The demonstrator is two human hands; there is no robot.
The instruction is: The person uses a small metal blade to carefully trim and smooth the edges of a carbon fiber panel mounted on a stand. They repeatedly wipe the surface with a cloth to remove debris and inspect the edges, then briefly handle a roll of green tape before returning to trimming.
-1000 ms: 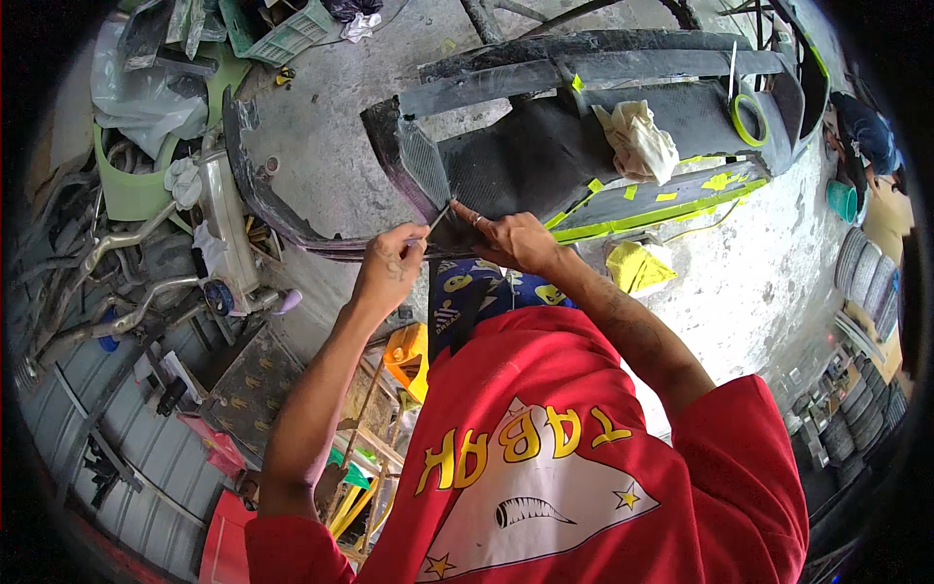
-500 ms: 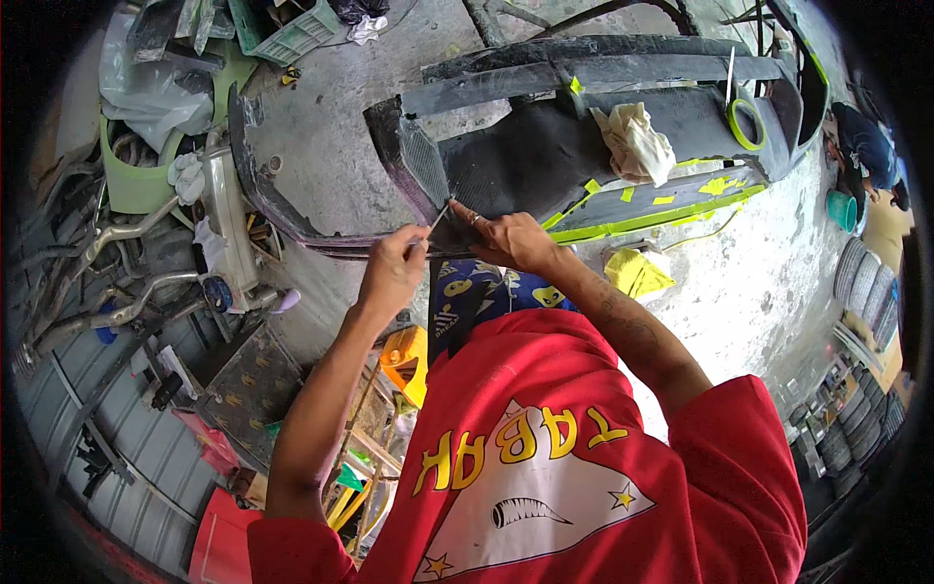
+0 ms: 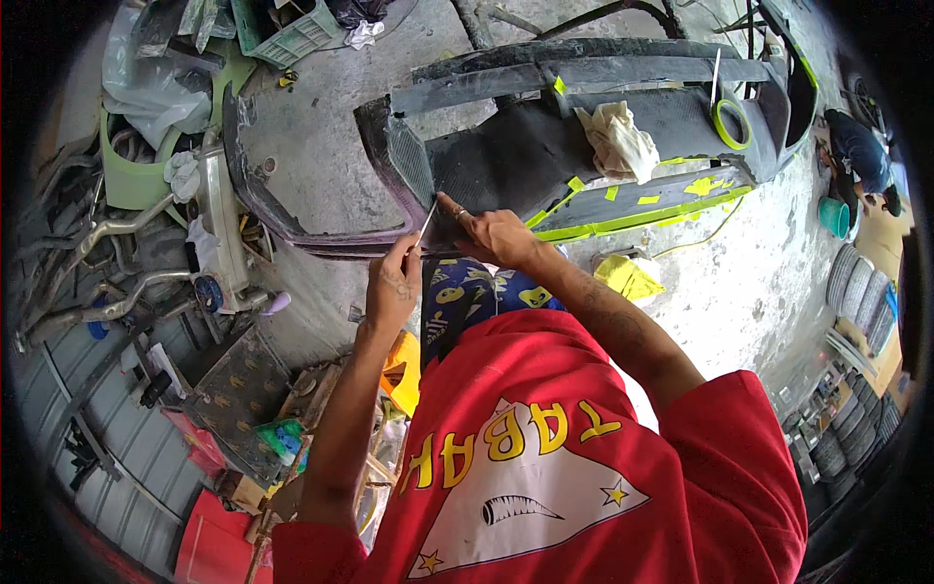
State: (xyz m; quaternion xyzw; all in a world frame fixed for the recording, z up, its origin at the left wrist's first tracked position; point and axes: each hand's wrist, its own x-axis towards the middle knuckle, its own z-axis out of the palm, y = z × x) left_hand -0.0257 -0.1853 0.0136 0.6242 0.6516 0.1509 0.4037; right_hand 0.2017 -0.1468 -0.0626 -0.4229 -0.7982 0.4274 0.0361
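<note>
My left hand (image 3: 394, 283) is closed in a pinch on a thin pale stick (image 3: 427, 223). Its far end meets a dark car bumper (image 3: 496, 156) beside the lower tip of a mesh panel (image 3: 410, 161). My right hand (image 3: 494, 236) rests at the bumper's near edge, its index finger stretched out to the stick's far end and the other fingers partly curled. A crumpled cream cloth (image 3: 619, 143) lies on top of the bumper. Right of the cloth sits a roll of yellow-green tape (image 3: 732, 125), with a thin white blade-like tool (image 3: 716, 76) next to it.
Yellow-green masking tape (image 3: 642, 220) lines the bumper's near edge. Metal exhaust pipes (image 3: 146, 292) and a green plastic part (image 3: 126, 175) are piled at left. A yellow cloth (image 3: 628, 276) is below the bumper. At far right a person (image 3: 861, 151) bends near a green bucket (image 3: 833, 216).
The view has shifted slightly, so the bumper sits a little further left. Both hands stay at the same spot on the bumper, the left still pinching the stick.
</note>
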